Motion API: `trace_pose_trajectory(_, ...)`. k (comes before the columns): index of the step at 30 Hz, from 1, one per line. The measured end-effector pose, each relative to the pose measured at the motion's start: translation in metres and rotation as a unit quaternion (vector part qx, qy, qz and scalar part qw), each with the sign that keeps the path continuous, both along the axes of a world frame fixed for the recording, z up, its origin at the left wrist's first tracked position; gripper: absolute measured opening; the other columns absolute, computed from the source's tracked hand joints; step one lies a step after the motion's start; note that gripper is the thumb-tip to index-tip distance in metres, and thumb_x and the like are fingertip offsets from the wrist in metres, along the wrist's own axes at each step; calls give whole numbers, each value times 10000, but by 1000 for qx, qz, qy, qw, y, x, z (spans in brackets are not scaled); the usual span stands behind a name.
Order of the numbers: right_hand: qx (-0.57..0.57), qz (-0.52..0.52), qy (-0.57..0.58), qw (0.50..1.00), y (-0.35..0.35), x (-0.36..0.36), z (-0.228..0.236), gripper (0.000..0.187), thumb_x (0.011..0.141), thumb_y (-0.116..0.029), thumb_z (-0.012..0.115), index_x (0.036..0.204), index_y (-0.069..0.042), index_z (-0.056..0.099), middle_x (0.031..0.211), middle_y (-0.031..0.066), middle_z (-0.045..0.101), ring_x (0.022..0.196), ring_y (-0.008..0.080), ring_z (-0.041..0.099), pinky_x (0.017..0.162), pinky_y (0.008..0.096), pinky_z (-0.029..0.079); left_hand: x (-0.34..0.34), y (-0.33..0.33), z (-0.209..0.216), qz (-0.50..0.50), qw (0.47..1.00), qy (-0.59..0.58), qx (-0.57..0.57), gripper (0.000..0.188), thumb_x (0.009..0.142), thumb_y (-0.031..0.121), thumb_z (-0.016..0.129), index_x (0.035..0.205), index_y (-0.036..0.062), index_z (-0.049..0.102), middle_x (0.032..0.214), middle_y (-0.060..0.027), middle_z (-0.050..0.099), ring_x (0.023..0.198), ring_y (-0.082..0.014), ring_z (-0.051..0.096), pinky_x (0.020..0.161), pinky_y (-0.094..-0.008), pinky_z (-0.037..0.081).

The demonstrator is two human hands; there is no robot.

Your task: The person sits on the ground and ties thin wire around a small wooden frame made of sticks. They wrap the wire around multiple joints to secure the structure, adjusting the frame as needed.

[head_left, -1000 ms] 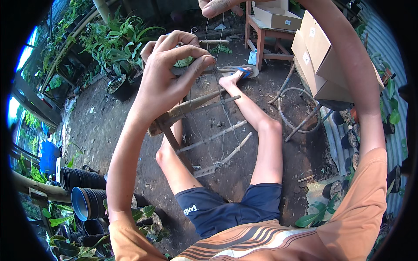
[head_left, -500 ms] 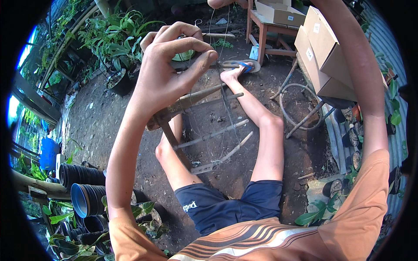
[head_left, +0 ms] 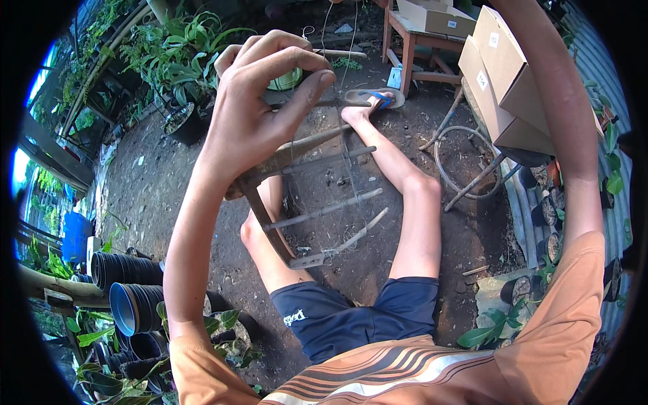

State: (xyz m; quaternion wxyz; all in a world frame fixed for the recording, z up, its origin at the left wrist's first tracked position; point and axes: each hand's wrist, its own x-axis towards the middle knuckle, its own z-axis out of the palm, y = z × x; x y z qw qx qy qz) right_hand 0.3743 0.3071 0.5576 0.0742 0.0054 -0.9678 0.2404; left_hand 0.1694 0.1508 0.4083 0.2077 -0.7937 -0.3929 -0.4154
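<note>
My left hand (head_left: 260, 101) is raised with thumb and forefinger curled together, pinched on a thin string (head_left: 325, 30). The string runs upward from those fingertips to the top edge. Only a sliver of my right hand (head_left: 361, 2) shows there, so its fingers are mostly cut off. Below my left hand, between my legs, hangs a wooden rack-like frame (head_left: 266, 206) with a side bar and several thin slats. Fine strands cross the slats, and some look tangled near the lowest one. My left wrist hides part of the frame's upper end.
Brown cardboard boxes (head_left: 503, 74) stand at the right, near a wooden table (head_left: 413, 50). A metal ring with legs (head_left: 439, 158) lies on the soil beside my right leg. Stacked black pots (head_left: 128, 270) are at the left. Potted plants (head_left: 179, 74) grow at the far left.
My right hand has risen, almost out of the top edge. My left hand has shifted slightly, its fingertips a little higher. The wooden frame has moved only slightly.
</note>
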Motion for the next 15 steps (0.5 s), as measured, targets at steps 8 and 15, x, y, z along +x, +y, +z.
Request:
trace_pose_trajectory(8, 8, -14, -4, 1000, 3, -5, -4, 316, 998, -315, 800, 1053, -4, 801, 962, 24, 762, 813, 71, 685, 683, 250, 580, -2, -2, 0, -6, 1000, 4, -3, 157, 868, 151, 855, 990, 62, 812, 1031, -65, 717, 1016, -217, 661, 897, -358, 431)
trace_pose_trajectory(15, -21, 4, -12, 1000, -1, 0, -3, 317, 997, -302, 802, 1064, 8, 795, 960, 30, 761, 831, 74, 689, 690, 244, 580, 4, -1, 0, -17, 1000, -10, -14, 144, 853, 157, 858, 970, 83, 819, 1028, -53, 714, 1015, -219, 654, 931, -385, 423)
